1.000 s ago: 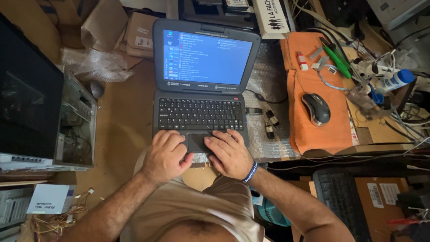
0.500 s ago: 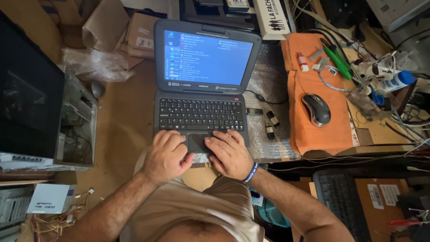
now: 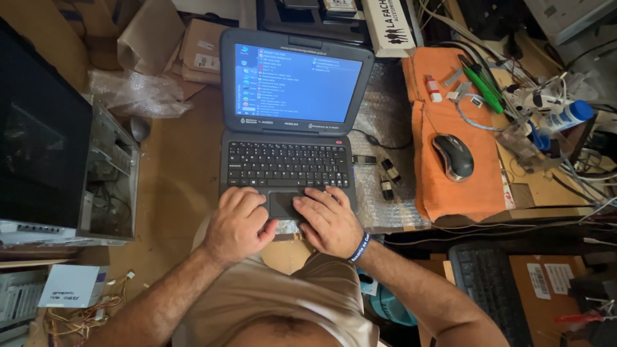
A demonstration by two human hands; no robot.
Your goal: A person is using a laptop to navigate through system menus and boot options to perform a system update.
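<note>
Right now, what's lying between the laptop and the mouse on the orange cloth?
In the head view, between the laptop and the mouse lie three small black adapters on bubble wrap, then the edge of the orange cloth.

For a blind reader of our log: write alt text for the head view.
Both hands rest on a dark laptop with a blue screen: the left hand on its palm rest, the right hand beside the touchpad. To the right, a mouse lies on an orange cloth.

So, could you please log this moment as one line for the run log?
left hand: rests on palm rest | right hand: fingers at touchpad | laptop: open, screen lit | mouse: on orange cloth, untouched
</note>
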